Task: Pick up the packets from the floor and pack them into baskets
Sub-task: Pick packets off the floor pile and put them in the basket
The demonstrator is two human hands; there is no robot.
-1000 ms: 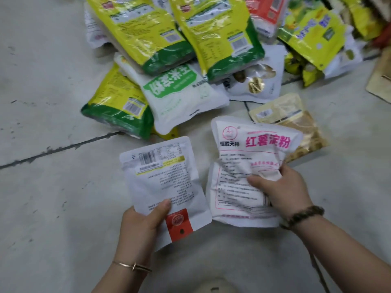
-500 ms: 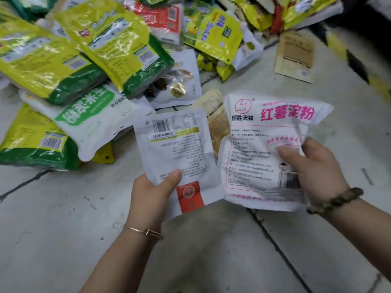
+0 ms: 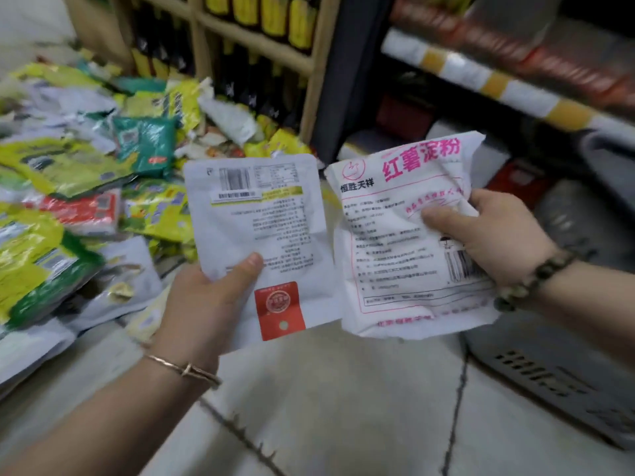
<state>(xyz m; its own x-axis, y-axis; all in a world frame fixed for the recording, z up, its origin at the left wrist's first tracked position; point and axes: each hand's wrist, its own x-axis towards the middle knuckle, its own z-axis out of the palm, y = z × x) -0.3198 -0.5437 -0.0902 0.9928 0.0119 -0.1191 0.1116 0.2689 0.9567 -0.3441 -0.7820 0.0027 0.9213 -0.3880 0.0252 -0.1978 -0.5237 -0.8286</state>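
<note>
My left hand (image 3: 202, 304) grips a white packet with a barcode and a red label (image 3: 261, 235) by its lower left corner, thumb on its face. My right hand (image 3: 494, 235) holds a crumpled white packet with pink lettering (image 3: 395, 242) by its right side. Both packets are lifted above the floor, side by side. A grey slotted basket (image 3: 536, 379) sits on the floor at the lower right, under my right forearm. A heap of yellow, green and white packets (image 3: 68, 187) covers the floor on the left.
A wooden shelf rack with dark bottles (image 3: 254, 56) stands behind the heap. Blurred shelves with red and white goods (image 3: 515, 84) run along the right. Pale tiled floor (image 3: 326, 407) with dark joints lies below my hands.
Both hands have lifted their packets off the floor and my view has swung up and to the right, so the shelves and the grey basket have come into view.
</note>
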